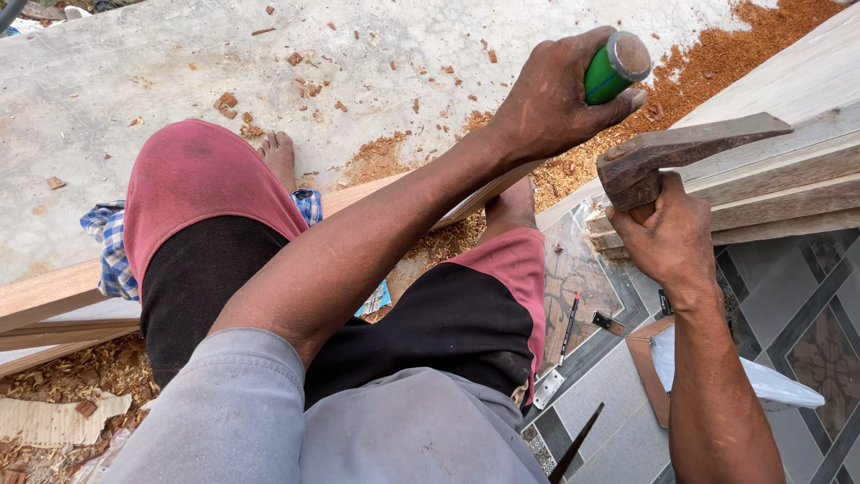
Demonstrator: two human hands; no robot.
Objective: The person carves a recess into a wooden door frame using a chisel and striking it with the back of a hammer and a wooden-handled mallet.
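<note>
**Green-handled chisel and hammer meet over a timber frame**

Green plastic marks the chisel handle, wrapped tight in the person's left hand, fingers and thumb closed round it so only the flat grey butt shows above the fist. Just right of the chisel and a little lower, the right hand is clenched high on the shaft of a hammer, whose rusty steel head points its tapered end away to the right. Beyond the hammer lie stacked wooden boards. Behind the chisel, orange sawdust is heaped on the concrete floor, with wood chips scattered farther left. Below the chisel are the person's knees in red-and-black shorts, and a black pencil lies on patterned tiles.
</note>
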